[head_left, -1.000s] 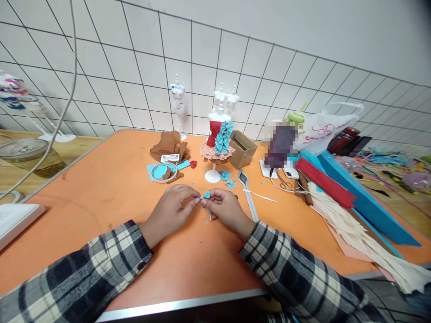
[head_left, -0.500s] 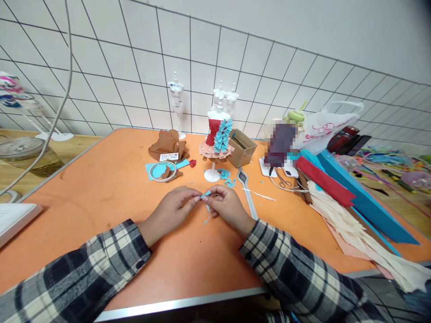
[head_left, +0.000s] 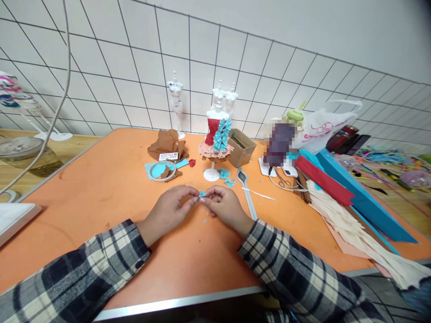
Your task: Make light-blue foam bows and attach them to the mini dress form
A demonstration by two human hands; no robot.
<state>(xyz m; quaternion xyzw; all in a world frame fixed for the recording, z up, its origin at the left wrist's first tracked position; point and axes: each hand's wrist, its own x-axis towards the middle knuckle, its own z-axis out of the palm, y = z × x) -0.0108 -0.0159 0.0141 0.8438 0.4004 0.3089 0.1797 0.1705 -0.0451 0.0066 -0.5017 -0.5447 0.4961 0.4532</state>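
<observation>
A small piece of blue crepe paper [head_left: 202, 194] is pinched between the fingertips of my left hand [head_left: 171, 208] and my right hand [head_left: 226, 204]. Both hands are closed and meet low over the table, with the paper bunched where they touch. Just beyond them stands a small mannequin [head_left: 218, 134] in a red bodice and ruffled pink skirt, with blue paper ruffles [head_left: 222, 134] down one side. Blue paper rosettes and scraps [head_left: 224, 173] lie beside its white base. The lower fingers of my right hand are partly hidden.
Brown crepe paper [head_left: 164, 142] and a roll of tape [head_left: 162, 172] lie left of the mannequin. A cardboard box [head_left: 243, 150], scissors [head_left: 284, 181] and strips of cream paper [head_left: 343, 220] are to the right. White mannequins [head_left: 175, 96] stand behind.
The blue paper between my fingertips has gone from a flat strip to a small gathered bunch. Both hands stay in nearly the same place.
</observation>
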